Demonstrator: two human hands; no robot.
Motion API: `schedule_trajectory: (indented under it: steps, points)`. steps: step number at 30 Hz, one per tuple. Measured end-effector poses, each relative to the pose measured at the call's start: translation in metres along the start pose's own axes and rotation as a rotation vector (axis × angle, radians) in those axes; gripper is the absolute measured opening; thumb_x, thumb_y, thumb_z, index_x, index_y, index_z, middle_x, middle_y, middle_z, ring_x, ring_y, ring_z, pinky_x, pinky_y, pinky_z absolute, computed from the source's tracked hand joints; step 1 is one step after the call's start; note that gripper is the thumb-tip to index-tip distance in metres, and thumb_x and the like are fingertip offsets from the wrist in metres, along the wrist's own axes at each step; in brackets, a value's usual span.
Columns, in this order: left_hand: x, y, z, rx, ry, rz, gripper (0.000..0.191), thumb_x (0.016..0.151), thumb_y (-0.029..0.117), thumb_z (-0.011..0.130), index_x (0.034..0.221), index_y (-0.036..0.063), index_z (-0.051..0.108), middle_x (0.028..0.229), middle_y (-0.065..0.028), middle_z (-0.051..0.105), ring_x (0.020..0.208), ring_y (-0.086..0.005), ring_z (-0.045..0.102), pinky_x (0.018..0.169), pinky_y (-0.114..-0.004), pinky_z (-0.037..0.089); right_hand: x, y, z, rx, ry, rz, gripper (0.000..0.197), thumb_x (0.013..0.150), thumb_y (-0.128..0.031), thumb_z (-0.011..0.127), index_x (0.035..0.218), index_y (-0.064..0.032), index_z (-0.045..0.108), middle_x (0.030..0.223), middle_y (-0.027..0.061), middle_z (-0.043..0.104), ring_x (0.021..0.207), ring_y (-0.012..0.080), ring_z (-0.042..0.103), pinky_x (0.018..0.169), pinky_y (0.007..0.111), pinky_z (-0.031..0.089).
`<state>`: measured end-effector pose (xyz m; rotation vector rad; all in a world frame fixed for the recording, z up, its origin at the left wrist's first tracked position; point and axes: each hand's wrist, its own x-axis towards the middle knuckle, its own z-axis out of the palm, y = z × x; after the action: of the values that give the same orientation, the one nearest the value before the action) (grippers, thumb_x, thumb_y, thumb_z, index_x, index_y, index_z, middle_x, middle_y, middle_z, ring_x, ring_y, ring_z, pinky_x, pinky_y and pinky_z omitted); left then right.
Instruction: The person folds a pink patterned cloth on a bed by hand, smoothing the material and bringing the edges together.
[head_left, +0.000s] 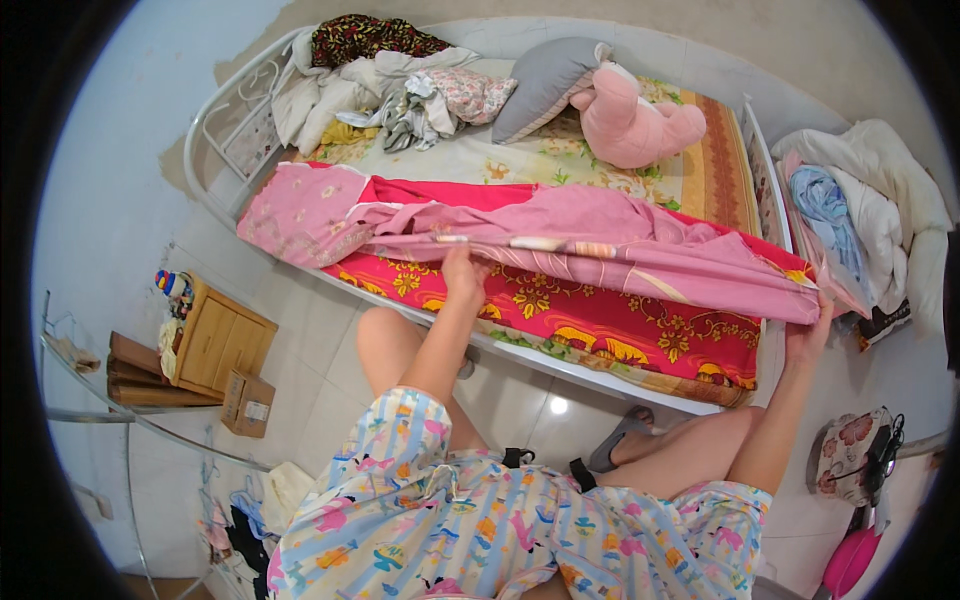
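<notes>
A pink patterned bed cover (600, 221) stretches lengthwise along the near half of the bed, its front edge raised and partly blurred. My left hand (463, 279) grips that edge near the middle, fingers tucked under the cloth. At the right end, my right hand (811, 326) holds the cover's corner. Below the lifted edge shows a red sheet (532, 304) with yellow flower patterns. A pink floral pillow (307, 214) lies at the left end, against the cover.
On the far side of the bed are a heap of clothes (420, 109), a grey pillow (551, 86) and a pink plush toy (637, 124). White bedding (877, 202) is piled beyond the right bed end. A wooden cabinet (221, 337) and a cardboard box (247, 405) stand left.
</notes>
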<state>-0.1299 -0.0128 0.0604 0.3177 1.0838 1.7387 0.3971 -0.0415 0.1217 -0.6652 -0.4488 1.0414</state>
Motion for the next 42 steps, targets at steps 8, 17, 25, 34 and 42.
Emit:
schedule_trajectory:
  steps: [8,17,25,34,42]
  points:
    - [-0.071,-0.004,-0.028,0.125,0.139,0.296,0.017,0.087,0.019,0.045,0.077,0.0068,0.052,0.069,-0.0036,0.055,0.062,-0.0157,0.056,0.053,-0.029,0.048,0.005,-0.027,-0.054,-0.529,0.014,0.041,0.021,0.076,-0.017,0.049,0.082,-0.0005,0.06,0.082,0.0088,0.061,0.074,0.0172,0.06,0.07,0.03,0.048]
    - [-0.059,-0.072,-0.106,0.356,0.31,-0.103,0.011,0.084,0.018,0.048,0.082,0.007,0.05,0.066,-0.0049,0.054,0.052,-0.016,0.056,0.04,-0.025,0.044,0.014,0.031,-0.081,-1.67,-0.247,0.67,0.036,0.076,-0.036,0.065,0.07,-0.0011,0.06,0.06,0.0093,0.06,0.047,0.017,0.057,0.041,0.029,0.044]
    - [-0.072,-0.077,-0.077,0.382,0.272,-0.25,0.016,0.085,0.023,0.055,0.083,0.0091,0.048,0.065,-0.0042,0.052,0.05,-0.0164,0.053,0.044,-0.026,0.045,0.033,0.112,-0.077,-2.036,0.155,-0.235,0.034,0.079,-0.032,0.063,0.085,0.0013,0.06,0.079,0.0199,0.064,0.077,0.0344,0.063,0.071,0.042,0.05]
    - [-0.099,-0.058,-0.057,0.816,-0.007,-0.341,0.029,0.088,0.024,0.051,0.064,0.0073,0.05,0.051,-0.0047,0.052,0.049,-0.016,0.053,0.043,-0.025,0.038,0.057,0.099,-0.078,-1.993,0.269,-0.071,0.027,0.077,-0.025,0.065,0.088,-0.0007,0.06,0.089,0.02,0.063,0.085,0.0353,0.061,0.072,0.043,0.049]
    - [-0.112,-0.082,0.003,1.441,-0.49,0.555,0.019,0.083,0.019,0.055,0.08,-0.0002,0.057,0.073,-0.0128,0.058,0.067,-0.0246,0.054,0.061,-0.036,0.042,0.092,0.106,-0.067,-1.891,0.231,-0.317,0.04,0.075,-0.035,0.066,0.092,0.0003,0.06,0.094,0.0191,0.06,0.091,0.0348,0.058,0.08,0.044,0.046]
